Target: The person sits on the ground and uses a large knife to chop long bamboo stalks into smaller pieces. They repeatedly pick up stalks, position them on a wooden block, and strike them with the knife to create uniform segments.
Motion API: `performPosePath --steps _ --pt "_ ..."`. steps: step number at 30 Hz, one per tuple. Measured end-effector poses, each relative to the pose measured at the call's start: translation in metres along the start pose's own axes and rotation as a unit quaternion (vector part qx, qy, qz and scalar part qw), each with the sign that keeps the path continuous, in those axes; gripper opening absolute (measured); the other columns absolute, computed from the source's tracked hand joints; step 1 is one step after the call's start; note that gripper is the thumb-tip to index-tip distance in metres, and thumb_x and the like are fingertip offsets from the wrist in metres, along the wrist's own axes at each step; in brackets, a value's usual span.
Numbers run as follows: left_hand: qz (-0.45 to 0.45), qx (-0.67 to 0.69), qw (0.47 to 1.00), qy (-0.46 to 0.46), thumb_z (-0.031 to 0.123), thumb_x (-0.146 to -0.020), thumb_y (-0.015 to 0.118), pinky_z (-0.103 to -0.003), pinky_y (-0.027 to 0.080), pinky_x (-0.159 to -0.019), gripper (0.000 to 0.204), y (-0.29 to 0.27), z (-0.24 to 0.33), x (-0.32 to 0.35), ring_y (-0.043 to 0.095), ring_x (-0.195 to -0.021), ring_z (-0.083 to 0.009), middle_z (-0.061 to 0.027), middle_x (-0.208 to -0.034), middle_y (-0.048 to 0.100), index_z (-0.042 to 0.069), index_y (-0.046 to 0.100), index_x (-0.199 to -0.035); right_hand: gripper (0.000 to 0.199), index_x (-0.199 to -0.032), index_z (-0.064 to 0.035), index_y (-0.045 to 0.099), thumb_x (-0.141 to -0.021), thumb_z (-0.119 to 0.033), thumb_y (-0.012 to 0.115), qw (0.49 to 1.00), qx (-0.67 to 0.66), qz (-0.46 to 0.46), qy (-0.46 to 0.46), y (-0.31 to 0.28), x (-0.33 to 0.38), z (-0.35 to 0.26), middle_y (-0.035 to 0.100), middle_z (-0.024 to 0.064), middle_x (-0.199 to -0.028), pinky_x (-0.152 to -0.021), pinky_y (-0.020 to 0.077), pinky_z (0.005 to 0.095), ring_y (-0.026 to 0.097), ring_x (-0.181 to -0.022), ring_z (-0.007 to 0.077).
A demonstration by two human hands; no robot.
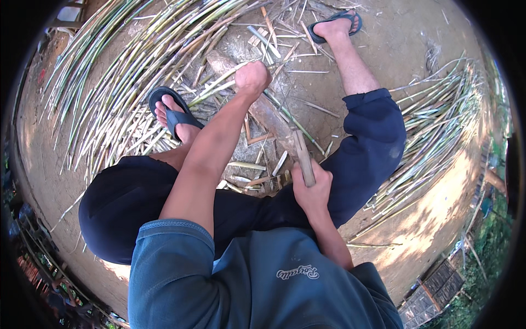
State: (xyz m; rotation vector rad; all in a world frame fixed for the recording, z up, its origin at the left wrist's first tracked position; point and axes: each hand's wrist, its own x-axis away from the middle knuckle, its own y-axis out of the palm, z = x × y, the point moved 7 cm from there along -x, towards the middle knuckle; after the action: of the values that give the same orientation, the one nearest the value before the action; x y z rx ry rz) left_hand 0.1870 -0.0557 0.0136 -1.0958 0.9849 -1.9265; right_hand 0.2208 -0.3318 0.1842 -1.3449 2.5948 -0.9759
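Observation:
My left hand (253, 79) is closed around thin greenish-yellow cane stalks (222, 86), which stick out to its left over the far end of a wooden log (268, 122). Closer to my body, my right hand (313, 187) grips the wooden handle (304, 160) of a tool. From the handle's far end a thin dark line runs toward my left hand. It looks like a blade seen edge-on, but its shape cannot be made out. Part of a green stalk shows beside that line, above the log.
A big heap of long cane stalks (118, 82) lies at the left, and another pile (438, 126) at the right. Cut pieces (257, 159) litter the ground around the log. My sandalled feet (176, 118) stand on either side, with my knees bent.

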Motion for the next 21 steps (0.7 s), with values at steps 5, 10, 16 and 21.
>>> performPosePath --steps 5,10,16,21 --pt "-0.044 -0.006 0.999 -0.006 0.023 -0.080 0.061 -0.043 0.056 -0.081 0.030 -0.001 0.005 0.007 0.070 -0.092 -0.0377 -0.0237 -0.097 0.071 0.000 0.073 -0.095 0.016 -0.077 0.0030 0.061 -0.081 -0.012 0.062 1.000 0.008 -0.002 0.008 0.006 -0.026 -0.006 0.057 0.0207 -0.059 -0.055 0.0479 0.0406 0.062 -0.054 0.0363" --pt "-0.050 -0.001 0.999 -0.007 0.023 -0.080 0.061 -0.044 0.055 -0.085 0.031 0.002 0.001 0.003 0.069 -0.096 -0.0362 -0.0234 -0.101 0.070 0.001 0.073 -0.099 0.013 -0.077 0.0020 0.063 -0.080 -0.011 0.063 1.000 0.008 -0.007 -0.022 0.010 -0.021 -0.004 0.058 0.0186 -0.058 -0.057 0.0494 0.0381 0.065 -0.055 0.0322" --pt "-0.096 0.002 0.995 0.004 0.021 -0.081 0.056 -0.044 0.055 -0.086 0.034 -0.003 0.006 0.008 0.069 -0.098 -0.0377 -0.0238 -0.103 0.070 0.000 0.072 -0.102 0.009 -0.078 0.0021 0.064 -0.079 -0.007 0.064 1.000 0.005 -0.002 0.011 0.001 -0.013 0.009 0.057 0.0136 -0.056 -0.056 0.0501 0.0333 0.067 -0.055 0.0193" --pt "-0.105 0.002 0.994 -0.004 0.021 -0.080 0.057 -0.043 0.054 -0.086 0.035 -0.005 0.005 0.007 0.069 -0.098 -0.0361 -0.0220 -0.107 0.070 0.000 0.072 -0.103 0.010 -0.078 0.0024 0.063 -0.081 -0.008 0.064 1.000 0.010 -0.012 0.007 0.009 -0.034 0.008 0.053 0.0142 -0.054 -0.053 0.0489 0.0338 0.065 -0.053 0.0157"
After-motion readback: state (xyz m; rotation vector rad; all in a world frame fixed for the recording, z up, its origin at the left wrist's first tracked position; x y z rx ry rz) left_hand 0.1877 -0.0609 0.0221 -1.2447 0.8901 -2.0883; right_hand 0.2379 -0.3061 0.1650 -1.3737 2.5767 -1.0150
